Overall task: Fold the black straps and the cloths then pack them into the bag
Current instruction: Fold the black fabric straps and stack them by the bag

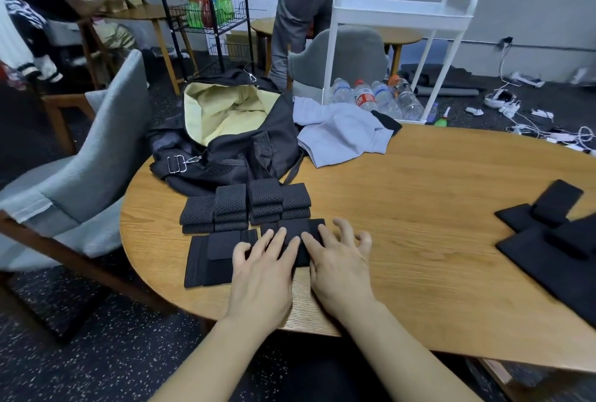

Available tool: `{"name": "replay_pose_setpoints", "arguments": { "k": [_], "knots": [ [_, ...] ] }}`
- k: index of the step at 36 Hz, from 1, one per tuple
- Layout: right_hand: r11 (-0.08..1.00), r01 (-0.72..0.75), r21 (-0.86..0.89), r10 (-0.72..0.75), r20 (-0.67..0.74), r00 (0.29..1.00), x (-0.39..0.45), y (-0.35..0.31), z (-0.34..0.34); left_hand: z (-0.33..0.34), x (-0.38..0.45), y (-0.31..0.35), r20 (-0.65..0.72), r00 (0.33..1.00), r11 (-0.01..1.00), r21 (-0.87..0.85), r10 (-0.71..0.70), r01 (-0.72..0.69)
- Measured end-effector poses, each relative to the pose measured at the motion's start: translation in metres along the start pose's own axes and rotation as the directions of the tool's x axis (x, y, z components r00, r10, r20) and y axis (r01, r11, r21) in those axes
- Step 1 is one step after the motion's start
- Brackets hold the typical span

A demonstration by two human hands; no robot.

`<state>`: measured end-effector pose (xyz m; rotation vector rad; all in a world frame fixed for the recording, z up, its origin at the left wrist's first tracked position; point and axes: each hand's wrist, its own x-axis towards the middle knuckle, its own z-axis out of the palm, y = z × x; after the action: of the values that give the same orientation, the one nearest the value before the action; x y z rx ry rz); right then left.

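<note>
Both hands, left hand (263, 267) and right hand (338, 264), press flat, fingers spread and gripping nothing, on a black strap (298, 234) near the worktop's (419, 182) front edge. Beside it lies one folded strap (214, 256); behind, four perforated stacks (246, 205), the open bag (225, 130), a grey cloth (338, 134). Unfolded straps (554, 234) lie far right.

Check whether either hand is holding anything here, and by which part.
Nothing is gripped. The left hand and right hand lie flat, fingers straight, pressing down on the top of a folded black strap on the table.
</note>
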<state>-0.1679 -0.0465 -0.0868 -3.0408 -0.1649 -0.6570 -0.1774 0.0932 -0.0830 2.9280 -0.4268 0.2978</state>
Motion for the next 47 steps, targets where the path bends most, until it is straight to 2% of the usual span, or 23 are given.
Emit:
{"name": "replay_pose_setpoints", "arguments": {
  "k": [5,7,10,14,21,32,35,39,43,47],
  "knots": [
    [0.999,-0.004,0.050,0.009,-0.100,0.995,-0.003,0.020,-0.010,-0.008,0.006,0.008,-0.053,0.998,0.999,-0.016,0.036,-0.037],
    [0.998,-0.048,0.050,0.054,-0.125,0.991,-0.006,0.035,-0.017,-0.016,0.012,0.019,-0.026,0.999,0.998,-0.034,0.044,-0.045],
    [0.989,-0.136,0.062,0.143,-0.128,0.981,-0.011,0.062,-0.025,-0.024,0.025,0.045,0.021,0.996,0.994,-0.062,0.091,-0.090],
    [0.970,-0.239,0.048,0.243,-0.119,0.963,-0.023,0.102,-0.034,-0.021,0.045,0.081,0.001,0.985,0.982,-0.074,0.175,-0.175],
    [0.914,-0.404,-0.032,0.401,-0.084,0.912,-0.043,0.170,-0.049,-0.006,0.076,0.151,0.071,0.943,0.944,-0.085,0.326,-0.320],
    [0.801,-0.581,-0.144,0.560,-0.163,0.812,-0.057,0.255,-0.041,0.021,0.137,0.242,0.123,0.834,0.839,-0.172,0.538,-0.516],
    [0.779,-0.609,-0.151,0.597,-0.117,0.794,-0.055,0.265,-0.033,0.027,0.156,0.265,0.128,0.806,0.809,-0.214,0.578,-0.547],
    [0.764,-0.631,-0.134,0.628,-0.069,0.775,-0.058,0.265,-0.027,0.041,0.176,0.294,0.151,0.731,0.742,-0.247,0.665,-0.624],
    [0.789,-0.607,-0.097,0.604,-0.057,0.795,-0.061,0.260,-0.025,0.056,0.189,0.314,0.204,0.656,0.686,-0.249,0.727,-0.683],
    [0.804,-0.587,-0.095,0.588,-0.020,0.809,-0.064,0.262,-0.026,0.059,0.195,0.319,0.156,0.667,0.683,-0.246,0.728,-0.688]
  ]
}}
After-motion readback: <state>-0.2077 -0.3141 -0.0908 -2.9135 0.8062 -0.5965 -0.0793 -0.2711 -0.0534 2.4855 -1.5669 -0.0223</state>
